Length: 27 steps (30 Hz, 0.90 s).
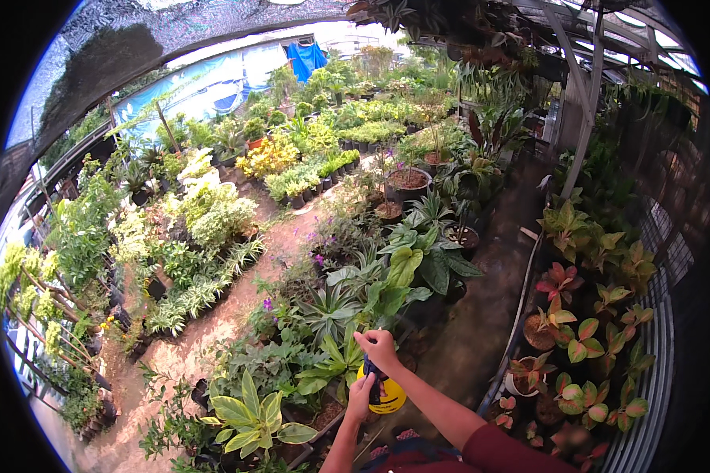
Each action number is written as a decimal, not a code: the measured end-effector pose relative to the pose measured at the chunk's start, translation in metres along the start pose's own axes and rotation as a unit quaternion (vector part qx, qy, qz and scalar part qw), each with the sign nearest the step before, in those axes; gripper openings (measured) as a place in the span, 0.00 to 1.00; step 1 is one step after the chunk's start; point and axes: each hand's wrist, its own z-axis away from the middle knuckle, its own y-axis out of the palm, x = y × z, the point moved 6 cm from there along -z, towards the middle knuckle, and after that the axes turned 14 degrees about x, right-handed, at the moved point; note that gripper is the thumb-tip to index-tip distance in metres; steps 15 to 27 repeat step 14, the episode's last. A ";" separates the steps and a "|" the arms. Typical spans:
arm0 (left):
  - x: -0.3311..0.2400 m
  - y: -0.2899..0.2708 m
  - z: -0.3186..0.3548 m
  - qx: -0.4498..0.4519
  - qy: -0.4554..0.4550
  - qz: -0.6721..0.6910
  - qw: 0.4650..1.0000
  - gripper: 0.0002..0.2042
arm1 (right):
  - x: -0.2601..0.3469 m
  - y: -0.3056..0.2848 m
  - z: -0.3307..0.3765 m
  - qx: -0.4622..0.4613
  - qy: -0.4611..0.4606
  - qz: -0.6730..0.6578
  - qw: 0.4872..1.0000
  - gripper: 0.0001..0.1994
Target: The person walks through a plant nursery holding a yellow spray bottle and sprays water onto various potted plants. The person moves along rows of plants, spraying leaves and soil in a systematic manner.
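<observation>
A yellow spray bottle (388, 396) with a dark blue top is low in the middle of the view, in front of my body. My left hand (360, 399) is closed round the dark handle part at its left side. Just above it, my right hand (379, 351) is closed over the top of the bottle, its fingertips pinched together by the green leaves; what they hold is hidden. Close to both hands grows a plant with long green leaves (340, 359). A yellow-edged leafy plant (254, 418) stands to the left of my left hand.
Potted plants crowd both sides. On the right, red and green leafy plants (588, 343) stand by a corrugated metal sheet (647, 394). A pale pipe (521, 315) runs along the dark path (481, 315). A dirt path (237, 303) lies left; a slanted post (584, 134) stands right.
</observation>
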 end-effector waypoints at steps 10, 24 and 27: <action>0.041 -0.020 0.000 -0.030 -0.088 -0.065 0.994 0.26 | 0.078 0.001 -0.031 0.056 -0.017 -0.169 0.984 0.21; -0.001 -0.005 0.006 -0.092 -0.043 -0.049 0.994 0.26 | 0.112 0.006 -0.038 0.150 -0.030 -0.260 0.953 0.19; -0.001 -0.005 0.006 -0.092 -0.043 -0.049 0.994 0.26 | 0.112 0.006 -0.038 0.150 -0.030 -0.260 0.953 0.19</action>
